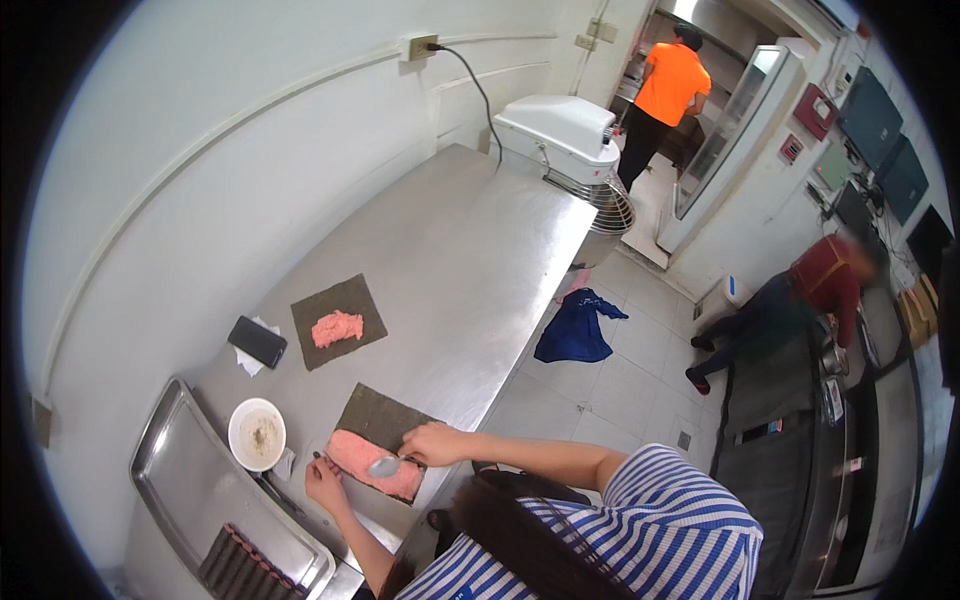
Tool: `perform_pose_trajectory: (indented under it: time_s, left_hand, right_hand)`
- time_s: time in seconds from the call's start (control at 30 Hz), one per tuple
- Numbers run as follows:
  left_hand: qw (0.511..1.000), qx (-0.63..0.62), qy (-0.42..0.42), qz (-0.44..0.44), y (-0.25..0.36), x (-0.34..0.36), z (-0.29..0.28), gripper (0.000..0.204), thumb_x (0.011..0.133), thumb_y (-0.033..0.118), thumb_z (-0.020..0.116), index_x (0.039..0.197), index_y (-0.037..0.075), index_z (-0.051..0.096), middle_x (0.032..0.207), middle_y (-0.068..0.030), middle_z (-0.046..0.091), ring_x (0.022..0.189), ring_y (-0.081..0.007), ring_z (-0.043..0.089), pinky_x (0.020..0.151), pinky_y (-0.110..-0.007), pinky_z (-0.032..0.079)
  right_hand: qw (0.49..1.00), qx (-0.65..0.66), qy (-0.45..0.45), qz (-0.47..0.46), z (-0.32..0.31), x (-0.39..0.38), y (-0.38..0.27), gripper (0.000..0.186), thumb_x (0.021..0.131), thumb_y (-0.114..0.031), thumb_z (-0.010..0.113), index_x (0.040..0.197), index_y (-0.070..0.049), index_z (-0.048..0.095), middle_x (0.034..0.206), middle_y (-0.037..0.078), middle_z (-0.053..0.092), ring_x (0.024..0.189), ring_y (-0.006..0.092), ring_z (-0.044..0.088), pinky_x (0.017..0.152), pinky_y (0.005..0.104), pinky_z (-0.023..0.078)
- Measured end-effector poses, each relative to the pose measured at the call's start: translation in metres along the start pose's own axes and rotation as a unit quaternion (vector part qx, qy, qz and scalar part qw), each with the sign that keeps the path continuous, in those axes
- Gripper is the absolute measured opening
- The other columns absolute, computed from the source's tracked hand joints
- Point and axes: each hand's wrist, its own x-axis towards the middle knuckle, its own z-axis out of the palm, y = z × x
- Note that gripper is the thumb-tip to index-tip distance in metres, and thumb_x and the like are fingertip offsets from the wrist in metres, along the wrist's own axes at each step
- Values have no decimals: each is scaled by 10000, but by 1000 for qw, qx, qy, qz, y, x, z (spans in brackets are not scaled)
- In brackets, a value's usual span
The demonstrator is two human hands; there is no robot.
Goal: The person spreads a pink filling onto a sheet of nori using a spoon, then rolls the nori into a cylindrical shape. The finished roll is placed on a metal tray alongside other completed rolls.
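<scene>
On the steel table lies a dark seaweed-like sheet (pixel 375 405) with a flattened layer of pink paste (pixel 352 450) across its near part. My right hand (pixel 430 443) is closed on a spoon (pixel 383 466), its bowl resting on the paste. My left hand (pixel 328 482) pinches the sheet's near-left corner. Farther along the table, a second dark sheet (pixel 362 290) carries a pink lump (pixel 336 329). To the left are a white bowl (pixel 256 435) with residue inside and a metal tray (pixel 165 450) holding dark rolls with pink edges (pixel 240 565).
A phone (pixel 257 340) lies on paper near the wall. A white-topped mixer (pixel 555 135) stands beyond the table (pixel 470 260). Blue cloth (pixel 575 330) lies on the floor. A person in orange (pixel 672 80) stands in the doorway; another in red (pixel 825 280) bends at the right-hand counter.
</scene>
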Motion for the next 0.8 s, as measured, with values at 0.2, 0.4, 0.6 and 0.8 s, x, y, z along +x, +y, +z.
perform_pose_trajectory:
  time_s: [0.2, 0.4, 0.6, 0.8]
  left_hand:
    - [997, 49, 55, -10, 40, -19, 13, 260, 923, 217, 567, 912, -30, 646, 719, -92, 653, 593, -143, 621, 482, -270, 498]
    - [999, 29, 40, 8, 11, -10, 9, 233, 880, 169, 616, 975, -41, 654, 784, -88, 658, 665, -139, 616, 525, -277, 516]
    - [998, -28, 3, 59, -8, -24, -3, 231, 876, 130, 612, 1043, -29, 631, 845, -95, 664, 779, -145, 624, 639, -269, 513]
    - [996, -36, 11, 77, 20, -55, -1, 292, 880, 64, 610, 1160, -2, 565, 1003, -157, 692, 917, -170, 666, 776, -285, 530]
  right_hand:
    - [997, -34, -2, -68, -11, 64, -6, 283, 813, -114, 584, 1071, -133, 699, 883, 98, 638, 848, 323, 635, 667, 449, 503]
    - [985, 98, 48, -135, -46, 87, -46, 248, 788, -113, 586, 1005, -108, 706, 969, 93, 663, 865, 320, 635, 714, 437, 502]
    - [993, -46, 11, -107, -56, 76, -11, 174, 810, -186, 590, 898, -70, 684, 934, 169, 655, 868, 363, 629, 760, 462, 495]
    - [997, -35, -9, -68, -90, 46, 1, 175, 809, -78, 571, 926, -71, 701, 898, 111, 659, 824, 336, 632, 728, 429, 506]
